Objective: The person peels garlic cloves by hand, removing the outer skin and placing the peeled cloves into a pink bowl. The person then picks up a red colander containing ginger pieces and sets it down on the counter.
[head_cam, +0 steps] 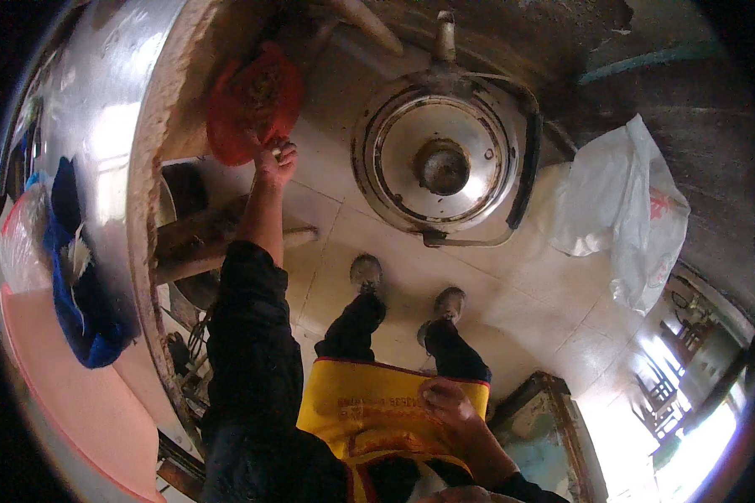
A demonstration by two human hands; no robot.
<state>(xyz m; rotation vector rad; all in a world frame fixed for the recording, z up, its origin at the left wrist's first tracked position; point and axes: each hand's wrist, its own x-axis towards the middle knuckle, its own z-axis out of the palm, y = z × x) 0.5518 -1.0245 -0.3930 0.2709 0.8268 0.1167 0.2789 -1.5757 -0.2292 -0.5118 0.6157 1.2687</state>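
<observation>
My left hand (277, 161) reaches forward, its fingers closed on the near edge of a red plastic container (223, 119), possibly a dustpan or basin. Loose brownish bits (264, 94) lie inside it, too blurred to name. My right hand (447, 402) rests low in front of me against a yellow apron (352, 402) that bears printing. Its fingers are curled, and whether anything is in them is hidden. To the right of the red container stands a large metal kettle (390, 188), its lid on, its spout pointing away and its black-gripped handle lying to the right.
A tabletop (110, 170) with a rough edge runs along the left, bearing a blue cloth (88, 314), a clear plastic bag (25, 239) and a pink plastic sheet or tray (82, 402). At right is a white plastic bag (604, 201). A wooden-framed piece (560, 427) stands lower right on the tiled floor (516, 302).
</observation>
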